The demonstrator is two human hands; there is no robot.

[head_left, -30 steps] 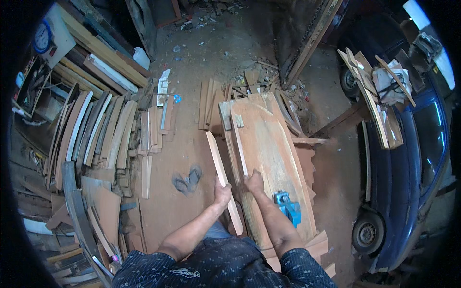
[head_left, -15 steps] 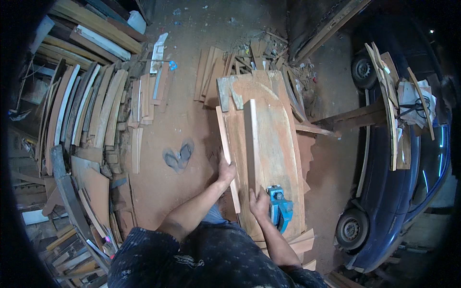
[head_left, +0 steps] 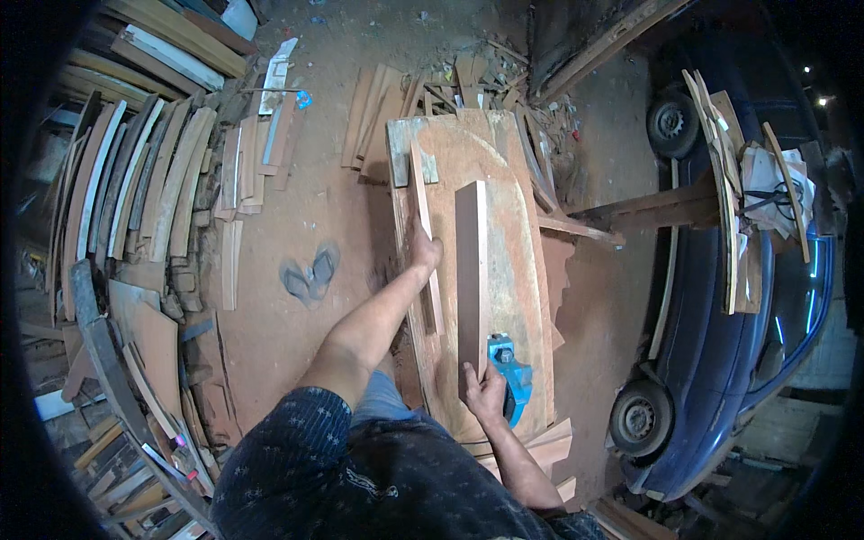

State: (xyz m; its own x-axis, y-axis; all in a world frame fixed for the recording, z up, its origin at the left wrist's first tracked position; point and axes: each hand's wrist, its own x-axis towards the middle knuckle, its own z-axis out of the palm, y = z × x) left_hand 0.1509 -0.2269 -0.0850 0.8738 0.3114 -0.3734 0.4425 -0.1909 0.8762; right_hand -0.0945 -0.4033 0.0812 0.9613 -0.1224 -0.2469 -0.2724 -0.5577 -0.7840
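My left hand (head_left: 423, 250) is closed round a narrow wooden strip (head_left: 430, 301) that lies lengthwise over the left part of a broad plank worktop (head_left: 513, 261). A short weathered piece (head_left: 399, 162) sits at that worktop's far left corner. My right hand (head_left: 486, 391) grips the near end of a thicker, straight wooden piece (head_left: 471, 270), which stands out over the middle of the worktop. Just right of that hand a blue power planer (head_left: 510, 369) rests on the worktop, partly behind the wood.
Long boards (head_left: 162, 180) are stacked at the left. Sandals (head_left: 321, 268) lie on the dirt floor (head_left: 261, 342). Offcuts (head_left: 369, 117) lie beyond the worktop. At the right are a blue car (head_left: 688, 405), a timber beam (head_left: 661, 205) and planks with papers (head_left: 778, 184).
My left hand has pushed its strip forward and rightward onto the worktop. My right hand has raised its piece from the worktop and moved nearer the planer. The view has shifted slightly.
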